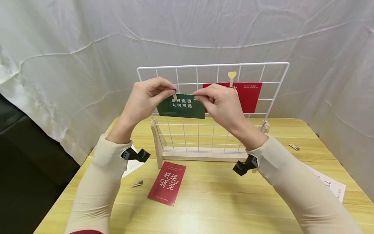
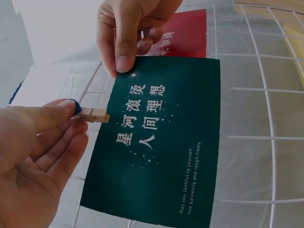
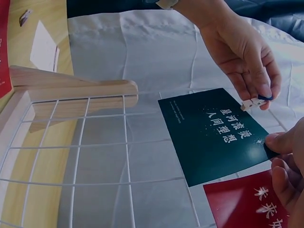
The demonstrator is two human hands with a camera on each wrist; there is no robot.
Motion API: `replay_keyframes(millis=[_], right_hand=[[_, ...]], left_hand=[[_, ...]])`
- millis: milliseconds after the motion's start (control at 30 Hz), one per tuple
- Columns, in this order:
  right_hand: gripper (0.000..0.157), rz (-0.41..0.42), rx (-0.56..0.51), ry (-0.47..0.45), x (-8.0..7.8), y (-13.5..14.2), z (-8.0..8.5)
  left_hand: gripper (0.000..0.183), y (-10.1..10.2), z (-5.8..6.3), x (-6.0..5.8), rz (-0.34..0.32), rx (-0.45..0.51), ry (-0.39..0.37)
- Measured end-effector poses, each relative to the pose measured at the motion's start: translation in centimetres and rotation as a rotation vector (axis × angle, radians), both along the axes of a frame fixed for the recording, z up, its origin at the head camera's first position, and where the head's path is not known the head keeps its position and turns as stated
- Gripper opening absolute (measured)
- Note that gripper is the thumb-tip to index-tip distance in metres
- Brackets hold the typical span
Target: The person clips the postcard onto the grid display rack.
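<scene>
A dark green card [image 1: 184,109] with white lettering lies against the left part of a white wire grid [image 1: 213,66]. At its top right corner my right hand [image 1: 223,104] pinches the card between thumb and fingers. My left hand [image 1: 143,100] pinches a small wooden clothespin [image 2: 92,114] with a blue top, its tip right at the card's upper edge. To the right, a red card [image 1: 251,96] hangs on the grid from a clothespin with a yellow heart [image 1: 232,75], partly hidden behind my right hand.
The grid stands in a wooden base [image 1: 204,154] on the table. In front lies another red card [image 1: 168,183], with a clothespin [image 1: 137,183] to its left. One more clothespin [image 1: 294,147] and a white card [image 1: 333,183] are on the right. A pale curtain [image 1: 187,32] hangs behind.
</scene>
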State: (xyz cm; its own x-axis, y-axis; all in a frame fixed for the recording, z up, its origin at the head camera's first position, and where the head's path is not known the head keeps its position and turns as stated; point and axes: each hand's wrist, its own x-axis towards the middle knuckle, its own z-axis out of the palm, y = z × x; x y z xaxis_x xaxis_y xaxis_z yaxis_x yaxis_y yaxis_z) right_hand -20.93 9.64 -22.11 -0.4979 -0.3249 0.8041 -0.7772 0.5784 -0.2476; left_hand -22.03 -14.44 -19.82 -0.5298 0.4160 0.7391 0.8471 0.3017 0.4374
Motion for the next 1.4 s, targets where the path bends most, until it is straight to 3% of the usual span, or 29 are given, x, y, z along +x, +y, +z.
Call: replay_keyframes(millis=[433,667,833,967,1100,1400], right_hand=[[0.012,-0.065,-0.036,0.039,-0.8,-0.6,0.5],[0.015,-0.12,-0.044,0.093,-1.1,-1.1,0.6],[0.014,-0.146,-0.062,0.147,-1.5,-1.6,0.5],[0.013,-0.152,-0.082,0.181,-1.8,-1.8,0.4],[0.013,-0.155,-0.091,0.188,-2.0,-2.1,0.4],[0.013,-0.169,-0.117,0.208,-2.5,-2.5,-0.1]], left_hand=[[0.008,-0.2,1.2,-0.7,0.068,0.079,-0.017],[0.006,-0.2,1.9,-0.8,0.184,0.104,-0.014],[0.006,0.0,2.2,-1.1,0.21,0.151,0.001],[0.007,0.4,2.6,-1.3,0.252,0.187,-0.046],[0.007,0.7,2.9,-1.6,0.292,0.177,-0.079],[0.008,0.8,2.8,-2.5,0.318,0.108,-0.061]])
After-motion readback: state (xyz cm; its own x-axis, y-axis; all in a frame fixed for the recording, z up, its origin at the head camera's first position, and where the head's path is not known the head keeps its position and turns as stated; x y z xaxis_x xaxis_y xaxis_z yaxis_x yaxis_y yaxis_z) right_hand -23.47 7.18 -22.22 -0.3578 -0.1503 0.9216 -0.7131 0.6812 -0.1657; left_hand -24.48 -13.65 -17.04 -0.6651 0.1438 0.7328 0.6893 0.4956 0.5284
